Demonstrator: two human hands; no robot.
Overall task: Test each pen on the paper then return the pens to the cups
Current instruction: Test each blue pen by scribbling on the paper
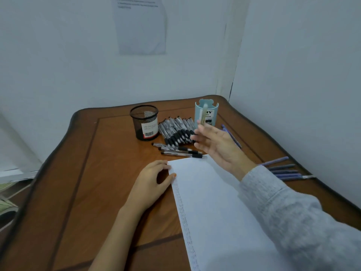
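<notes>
My right hand [218, 145] is raised above the table, its fingers pinching a pale, blurred pen [204, 114] that points up in front of the light blue cup [207, 112]. My left hand [154, 178] rests on the table, fingertips pressing the left edge of the white paper [211, 202], which carries a column of small marks down that edge. A black mesh cup [144, 122] stands at the back centre. Between the two cups lies a pile of black-grip pens [175, 132]. Three more black pens [179, 150] lie just beyond the paper.
Several purple pens [283, 170] lie near the table's right edge, and two more [232, 137] lie behind my right hand. The wooden table [88, 173] stands in a corner of white walls. A printed sheet [140, 24] hangs on the back wall.
</notes>
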